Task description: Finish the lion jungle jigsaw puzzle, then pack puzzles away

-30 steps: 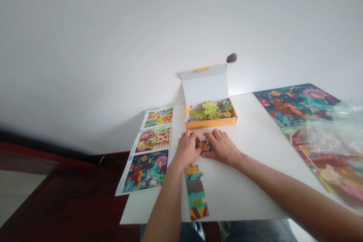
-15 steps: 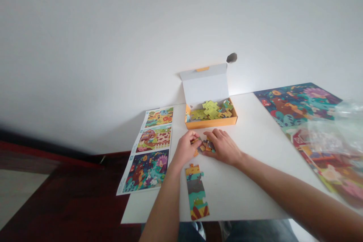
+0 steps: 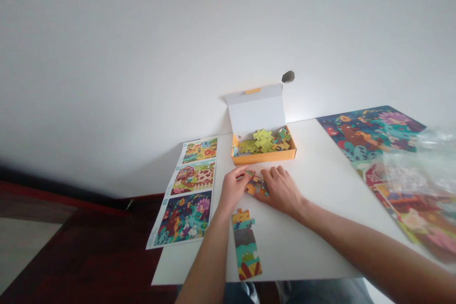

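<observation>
I'm logging matt cardboard jigsaw pieces [image 3: 255, 185] lying on a smooth white tabletop [image 3: 306, 247], with more sitting in a thin card box [image 3: 263, 156] showing a matt orange outside. A printed paper sheet [image 3: 188, 218] is lying flat with a faint sheen. A clear plastic bag [image 3: 420, 161] is looking crinkled and glossy. The floor [image 3: 81, 256] is passing as polished reddish wood.

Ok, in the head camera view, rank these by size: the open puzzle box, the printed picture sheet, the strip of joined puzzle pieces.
1. Printed picture sheet
2. Open puzzle box
3. Strip of joined puzzle pieces; it lies nearest the camera, so it may be smaller still
</observation>
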